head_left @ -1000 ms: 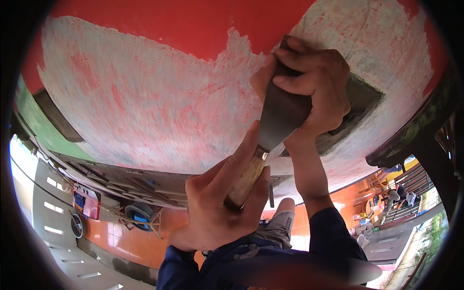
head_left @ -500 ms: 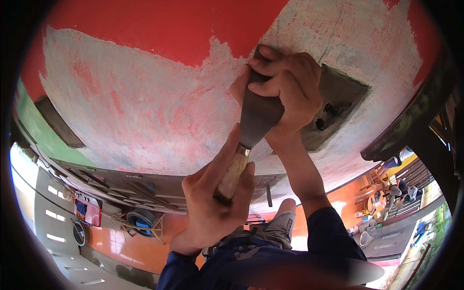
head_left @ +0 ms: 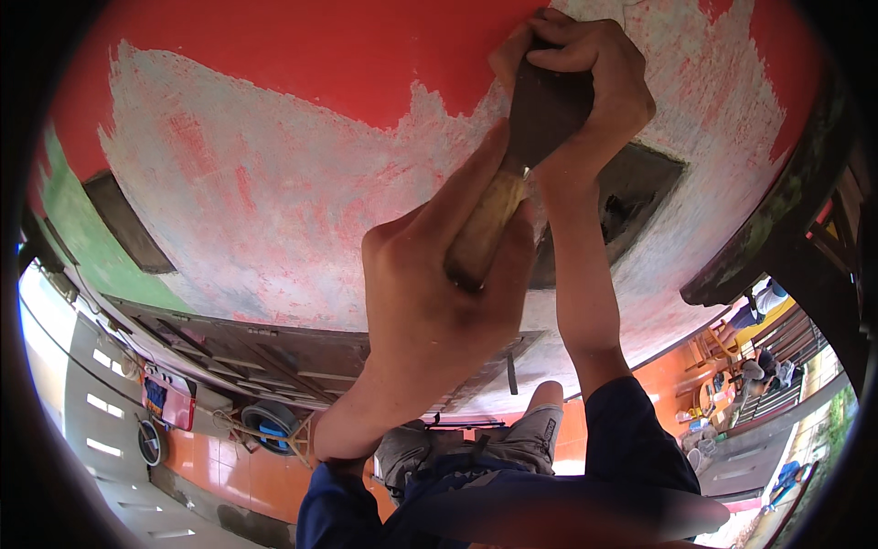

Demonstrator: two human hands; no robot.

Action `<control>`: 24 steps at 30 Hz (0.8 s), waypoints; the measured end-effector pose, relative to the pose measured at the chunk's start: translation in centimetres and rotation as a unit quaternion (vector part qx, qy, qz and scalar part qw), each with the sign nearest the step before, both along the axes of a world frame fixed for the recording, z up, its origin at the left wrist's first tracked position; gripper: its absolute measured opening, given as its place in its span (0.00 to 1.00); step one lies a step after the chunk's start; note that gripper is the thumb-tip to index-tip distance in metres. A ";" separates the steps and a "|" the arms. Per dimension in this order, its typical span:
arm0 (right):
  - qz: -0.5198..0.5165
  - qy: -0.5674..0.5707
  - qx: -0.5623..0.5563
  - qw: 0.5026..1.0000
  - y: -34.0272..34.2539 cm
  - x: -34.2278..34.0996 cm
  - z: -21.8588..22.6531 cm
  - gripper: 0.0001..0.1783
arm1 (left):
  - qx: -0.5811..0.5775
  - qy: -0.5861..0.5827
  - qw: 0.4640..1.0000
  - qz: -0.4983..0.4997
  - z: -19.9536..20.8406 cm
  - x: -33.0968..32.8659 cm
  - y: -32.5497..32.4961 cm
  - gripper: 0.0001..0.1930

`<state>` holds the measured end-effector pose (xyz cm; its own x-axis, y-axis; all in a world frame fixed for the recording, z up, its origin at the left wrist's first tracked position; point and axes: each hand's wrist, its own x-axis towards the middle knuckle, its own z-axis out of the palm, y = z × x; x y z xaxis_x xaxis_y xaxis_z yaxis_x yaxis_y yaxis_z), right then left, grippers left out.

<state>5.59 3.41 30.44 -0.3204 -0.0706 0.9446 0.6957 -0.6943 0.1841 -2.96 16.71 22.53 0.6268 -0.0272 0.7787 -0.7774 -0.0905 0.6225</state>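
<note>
A wide scraper with a dark flat blade (head_left: 549, 110) and a worn wooden handle (head_left: 485, 233) is held up against the wall, tilted with its blade end up and to the right. My left hand (head_left: 416, 274) is wrapped round the handle, its index finger stretched along it towards the blade. Higher up, my right hand (head_left: 608, 78) grips the blade near its far edge, fingers curled over the face. Behind them the wall carries smooth red paint (head_left: 320, 64) above a scraped, whitish-pink area (head_left: 302, 210). The blade's edge is partly hidden by my right fingers.
Beside my right forearm is a grey rectangular patch (head_left: 636, 192) with a broken hole. A dark beam (head_left: 777, 247) juts in at the right. Below lie an orange tiled floor (head_left: 219, 467), a dark tub (head_left: 267, 425) and a wooden chair (head_left: 709, 348).
Both hands have moved up and to the right along the wall, carrying the scraper with them. The blade end now reaches up to the red paint. The grips look much the same.
</note>
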 end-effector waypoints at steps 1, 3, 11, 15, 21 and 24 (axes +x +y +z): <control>-0.008 -0.019 -0.037 0.999 0.0 0.1 0.0 0.15 | -0.009 -0.011 1.000 -0.008 -0.1 -0.1 0.0 0.28; 0.006 -0.031 -0.088 0.996 0.2 -0.2 -1.5 0.16 | -0.012 0.020 1.000 0.009 -0.6 -1.1 0.0 0.28; 0.014 0.053 -0.058 0.997 -0.4 1.3 -5.9 0.17 | 0.047 -0.009 0.998 0.045 -2.8 -3.0 0.9 0.29; -0.017 -0.013 -0.085 0.996 0.3 1.1 -5.2 0.16 | 0.049 0.058 0.997 0.028 -2.6 -2.0 1.0 0.29; 0.010 -0.016 -0.030 0.999 -0.8 1.6 -3.5 0.16 | 0.017 -0.067 0.997 0.032 -2.4 -0.2 -0.8 0.26; -0.001 0.000 -0.057 0.998 -0.9 1.3 -4.2 0.16 | 0.028 -0.008 0.999 0.033 -2.5 -1.5 -1.0 0.32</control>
